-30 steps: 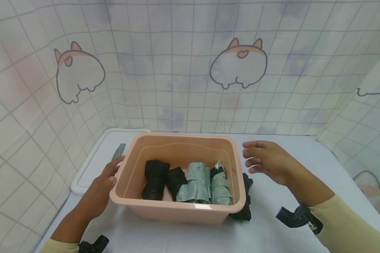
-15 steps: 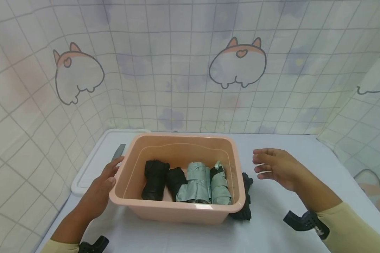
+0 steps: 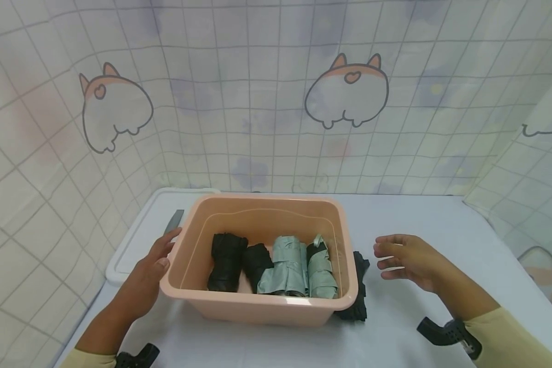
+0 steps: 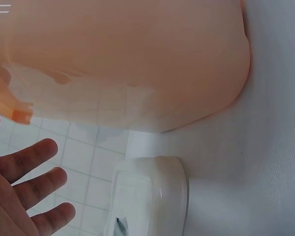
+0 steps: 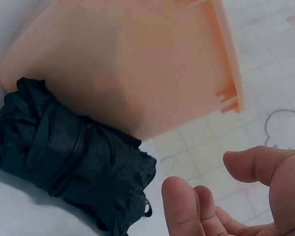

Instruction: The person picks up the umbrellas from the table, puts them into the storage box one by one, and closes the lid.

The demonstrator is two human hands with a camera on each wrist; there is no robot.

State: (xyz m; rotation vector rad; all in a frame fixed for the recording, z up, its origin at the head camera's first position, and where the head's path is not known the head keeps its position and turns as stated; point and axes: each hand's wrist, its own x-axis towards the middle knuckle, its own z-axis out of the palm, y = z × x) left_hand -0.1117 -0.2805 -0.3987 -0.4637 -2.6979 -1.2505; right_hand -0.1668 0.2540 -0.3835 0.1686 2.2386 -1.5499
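Observation:
A peach plastic basin (image 3: 257,200) stands mid-table and holds two black rolled bundles (image 3: 226,260) and two grey-green ones (image 3: 287,266). Another black bundle (image 3: 359,289) lies outside, against the basin's right wall; the right wrist view shows this black bundle (image 5: 73,157) tucked under the basin (image 5: 137,69). My left hand (image 3: 158,253) rests with straight fingers against the basin's left wall, holding nothing. My right hand (image 3: 388,253) hovers open to the right of the basin, just beyond the outside bundle, with its fingers (image 5: 187,201) relaxed.
A white lid (image 3: 135,237) lies flat left of the basin, with a grey flat piece (image 3: 173,221) on it; the lid (image 4: 152,196) also shows in the left wrist view. The white table (image 3: 423,214) is walled by tiled-pattern sheets at the back and sides.
My right hand has drawn back from beside the basin's far right corner, moving lower and toward me. The left hand and the basin have not moved.

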